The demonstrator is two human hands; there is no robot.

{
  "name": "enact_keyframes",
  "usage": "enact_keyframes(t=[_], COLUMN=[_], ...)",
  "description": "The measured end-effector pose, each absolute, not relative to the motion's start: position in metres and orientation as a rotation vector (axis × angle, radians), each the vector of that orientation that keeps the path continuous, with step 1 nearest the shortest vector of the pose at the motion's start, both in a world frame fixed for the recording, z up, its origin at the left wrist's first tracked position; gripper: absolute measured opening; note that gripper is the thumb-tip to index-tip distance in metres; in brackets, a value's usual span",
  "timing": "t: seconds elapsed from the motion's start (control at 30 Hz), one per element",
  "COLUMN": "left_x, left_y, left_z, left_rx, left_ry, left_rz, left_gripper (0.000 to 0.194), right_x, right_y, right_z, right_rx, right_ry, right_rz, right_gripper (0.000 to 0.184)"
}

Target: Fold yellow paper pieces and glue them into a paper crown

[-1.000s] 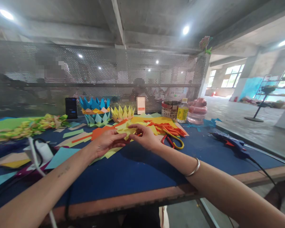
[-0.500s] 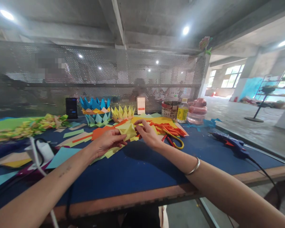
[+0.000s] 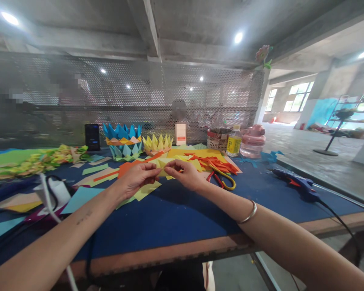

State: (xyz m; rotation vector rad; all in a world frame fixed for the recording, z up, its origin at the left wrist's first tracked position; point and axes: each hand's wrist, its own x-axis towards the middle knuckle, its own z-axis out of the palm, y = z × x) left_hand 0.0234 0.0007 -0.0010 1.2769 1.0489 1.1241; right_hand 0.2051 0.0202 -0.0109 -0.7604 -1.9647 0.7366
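Note:
My left hand (image 3: 136, 180) and my right hand (image 3: 186, 176) meet over the blue table (image 3: 176, 218), both pinching a folded yellow paper piece (image 3: 164, 165) between fingertips. The piece is held just above loose yellow and orange paper sheets (image 3: 145, 190). A silver bangle (image 3: 248, 214) sits on my right forearm. Orange paper strips (image 3: 215, 163) and scissors with red and yellow handles (image 3: 221, 180) lie just right of my right hand.
Finished paper crowns, blue (image 3: 123, 141) and yellow (image 3: 157, 143), stand at the back by a perforated metal screen (image 3: 124, 97). A bottle (image 3: 233, 145), a pink jar (image 3: 252, 141) and a blue glue gun (image 3: 294, 184) lie to the right. Cables and a white plug (image 3: 53, 192) lie at the left.
Both hands have kept the yellow piece; it was lifted and opened half a second ago, and now it is pressed flatter, with my fingertips closer together along its edge.

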Motion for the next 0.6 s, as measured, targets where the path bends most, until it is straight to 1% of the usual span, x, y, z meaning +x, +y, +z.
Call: enact_keyframes(t=[0.13,0.27,0.47,0.6], left_x=[0.0233,0.0236,0.0223,0.0225], left_y=[0.0015,0.0004,0.0009,0.0012], left_z=[-0.0013,-0.0005,-0.0024,-0.0041], left_rx=[1.271,1.263,1.322,1.289], left_ry=[1.045,0.999,0.972,1.028], left_rz=[1.102,1.065,1.0,0.949], left_gripper=[0.022,0.022,0.02,0.023], right_x=[0.2055,0.2053,0.2046,0.2046], right_y=[0.0232,0.0275,0.0246,0.0236], right_z=[-0.014,-0.0166,-0.0138,-0.0134], right_rx=[-0.786,-0.806,-0.819,-0.817], right_ry=[-1.98,-1.934,-1.866,-1.857], right_rz=[0.69,0.742,0.803,0.808], right_gripper=[0.016,0.011,0.014,0.015])
